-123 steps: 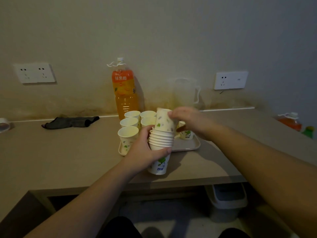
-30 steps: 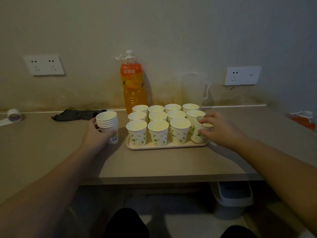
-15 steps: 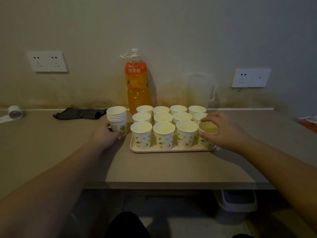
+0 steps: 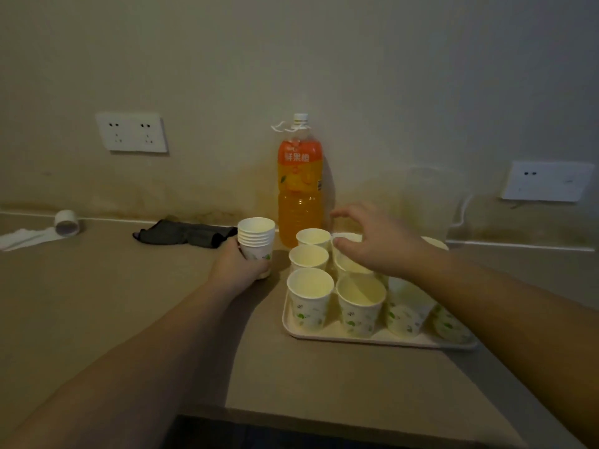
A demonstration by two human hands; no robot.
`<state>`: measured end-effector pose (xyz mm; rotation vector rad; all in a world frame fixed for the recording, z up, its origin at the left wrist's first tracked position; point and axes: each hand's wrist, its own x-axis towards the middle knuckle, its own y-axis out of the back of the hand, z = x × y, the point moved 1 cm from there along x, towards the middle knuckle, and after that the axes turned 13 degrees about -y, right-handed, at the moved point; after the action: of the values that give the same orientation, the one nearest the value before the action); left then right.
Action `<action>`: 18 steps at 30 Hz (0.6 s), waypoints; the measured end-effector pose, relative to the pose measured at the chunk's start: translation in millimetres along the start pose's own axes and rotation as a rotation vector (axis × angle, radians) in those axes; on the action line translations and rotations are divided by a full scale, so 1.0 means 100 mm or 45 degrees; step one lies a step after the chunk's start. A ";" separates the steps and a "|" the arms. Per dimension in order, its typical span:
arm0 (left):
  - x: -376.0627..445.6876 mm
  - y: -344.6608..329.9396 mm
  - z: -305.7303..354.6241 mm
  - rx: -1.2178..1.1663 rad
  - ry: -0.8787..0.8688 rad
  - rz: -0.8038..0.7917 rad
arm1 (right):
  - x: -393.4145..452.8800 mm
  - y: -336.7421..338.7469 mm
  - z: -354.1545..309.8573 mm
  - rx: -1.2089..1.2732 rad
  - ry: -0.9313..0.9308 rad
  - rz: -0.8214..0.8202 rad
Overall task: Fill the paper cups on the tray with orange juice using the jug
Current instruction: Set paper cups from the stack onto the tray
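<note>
Empty paper cups (image 4: 310, 298) stand on a tray (image 4: 379, 339) on the tabletop (image 4: 129, 319). The left hand (image 4: 235, 270) grips a cup stack (image 4: 256, 241); the right hand (image 4: 376, 244) hovers, fingers spread. Behind, juice bottle (image 4: 299, 189) and clear jug (image 4: 424, 202).

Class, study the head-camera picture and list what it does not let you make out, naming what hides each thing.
- Paper cups at the tray's right: the right hand and forearm cover several.
- Jug: clear and dim against the wall, contents unreadable.
- Stack of cups: its base hidden by the left hand.
- Right wall socket: blurred.
</note>
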<state>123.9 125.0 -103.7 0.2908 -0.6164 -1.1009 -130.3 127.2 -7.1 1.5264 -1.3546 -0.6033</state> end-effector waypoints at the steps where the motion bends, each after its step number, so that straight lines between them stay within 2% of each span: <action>1: 0.07 0.02 -0.04 -0.002 0.012 0.000 | 0.11 -0.08 -0.12 -0.003 0.019 -0.032; 7: 0.40 0.19 -0.18 0.045 -0.043 0.030 | 0.81 -0.55 -0.71 0.022 0.026 -0.198; 13: 0.69 0.31 -0.31 0.088 -0.108 -0.040 | 1.34 -0.98 -1.07 0.146 -0.015 -0.345; 18: 0.97 0.25 -0.43 0.146 -0.126 -0.032 | 1.68 -1.29 -1.19 0.187 -0.110 -0.344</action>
<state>198.1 45.4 -94.8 0.3454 -0.7672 -1.1109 73.7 -3.0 -34.6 1.8389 -1.2896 -0.7580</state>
